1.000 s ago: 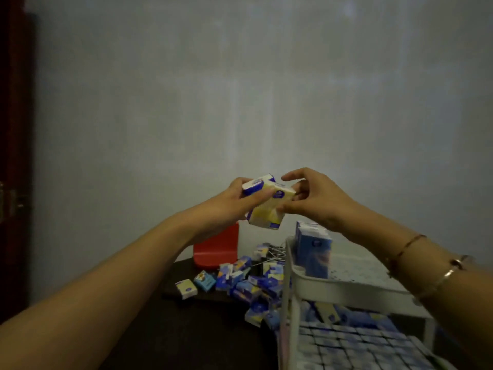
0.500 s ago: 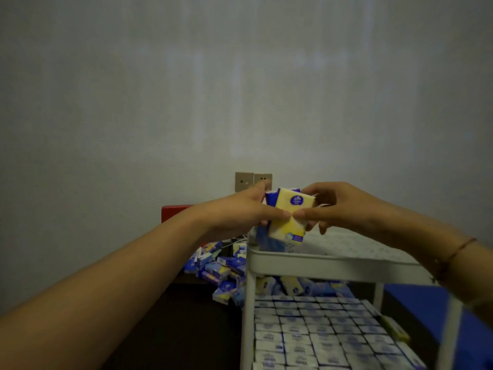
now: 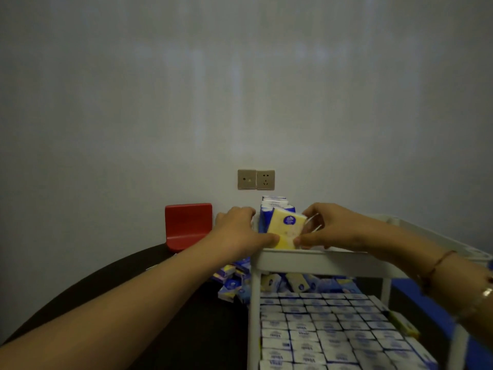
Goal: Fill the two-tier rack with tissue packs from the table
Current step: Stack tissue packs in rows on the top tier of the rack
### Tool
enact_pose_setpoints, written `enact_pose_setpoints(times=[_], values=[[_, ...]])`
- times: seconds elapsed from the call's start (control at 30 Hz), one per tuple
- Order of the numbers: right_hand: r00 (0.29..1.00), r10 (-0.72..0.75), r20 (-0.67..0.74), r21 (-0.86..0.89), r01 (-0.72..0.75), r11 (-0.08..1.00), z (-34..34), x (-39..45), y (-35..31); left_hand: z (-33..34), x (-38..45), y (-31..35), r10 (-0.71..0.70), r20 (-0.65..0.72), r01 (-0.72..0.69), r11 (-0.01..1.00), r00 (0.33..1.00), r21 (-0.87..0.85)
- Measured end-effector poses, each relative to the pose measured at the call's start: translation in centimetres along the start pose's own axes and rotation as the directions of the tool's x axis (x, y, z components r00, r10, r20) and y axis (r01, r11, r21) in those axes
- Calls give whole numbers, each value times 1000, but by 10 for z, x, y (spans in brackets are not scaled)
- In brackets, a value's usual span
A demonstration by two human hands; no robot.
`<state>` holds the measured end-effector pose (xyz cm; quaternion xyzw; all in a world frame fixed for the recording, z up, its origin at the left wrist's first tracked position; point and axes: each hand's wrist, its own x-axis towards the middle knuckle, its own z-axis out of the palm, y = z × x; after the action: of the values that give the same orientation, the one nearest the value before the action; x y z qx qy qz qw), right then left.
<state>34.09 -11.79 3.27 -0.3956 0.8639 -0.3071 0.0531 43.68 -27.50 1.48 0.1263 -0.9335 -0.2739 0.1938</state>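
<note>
A yellow tissue pack (image 3: 286,231) stands tilted in the near left corner of the white rack's top tier (image 3: 314,260). My left hand (image 3: 240,231) grips its left lower edge with the thumb, and my right hand (image 3: 328,228) pinches its right edge. Behind it a short row of upright blue packs (image 3: 273,206) stands in the top tier. The lower tier (image 3: 333,332) is packed with rows of white and blue packs. A loose pile of packs (image 3: 232,281) lies on the dark table left of the rack.
A red plastic holder (image 3: 188,225) stands against the wall at the table's back edge. Two wall sockets (image 3: 256,179) sit above the rack. The dark round table (image 3: 106,279) curves away at the left. Something blue (image 3: 410,292) lies right of the rack.
Both hands have lowered the yellow pack from mid-air down into the top tier's near left corner, against the blue packs. The view has shifted right and closer to the rack.
</note>
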Motion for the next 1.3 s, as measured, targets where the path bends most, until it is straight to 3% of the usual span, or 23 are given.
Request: enact_pose_setpoints(times=[0.1, 0.27, 0.4, 0.5, 0.6, 0.67, 0.77, 0.87, 0.97, 1.03, 1.17, 1.3], values=[[995, 9, 103, -195, 11, 981, 0, -3, -2, 1, -2, 4, -2, 205, -5, 999, 979, 35], [990, 66, 127, -323, -22, 946, 11, 0, -11, 0, 4, 6, -81, 277, 11, 970, 957, 242], [986, 79, 143, -323, -29, 946, 9, -2, -13, 1, -2, 8, -85, 254, 42, 984, 964, 171], [986, 90, 137, -337, -39, 941, 6, -6, -12, 1, -11, 7, -38, 200, 39, 999, 979, 1], [998, 52, 27, -294, -41, 955, -2, -11, -14, -3, -14, 2, 4, 171, 27, 983, 985, -180], [987, -23, -157, -196, -9, 981, -3, -13, -23, -8, -12, -7, 12, 138, 26, 963, 990, -268], [882, -207, -424, -160, 153, 975, 8, -8, -56, -17, -7, -31, 34, 28, -20, 922, 999, -387], [809, -340, -479, -169, 295, 940, 40, 7, -103, -26, 2, -77, 0, -97, -43, 897, 995, -441], [818, -397, -417, -155, 367, 917, 96, 35, -141, -26, 11, -151, -140, -200, 33, 887, 970, -460], [871, -359, -335, -128, 335, 933, 142, 62, -150, -21, 9, -202, -250, -198, 137, 880, 948, -454], [977, -129, -172, -148, 104, 984, 233, 120, -116, -1, 0, -290, -390, -149, 311, 870, 909, -384], [985, 143, -97, -249, -163, 955, 291, 155, -52, 24, 12, -350, -431, -130, 400, 892, 893, -210]])
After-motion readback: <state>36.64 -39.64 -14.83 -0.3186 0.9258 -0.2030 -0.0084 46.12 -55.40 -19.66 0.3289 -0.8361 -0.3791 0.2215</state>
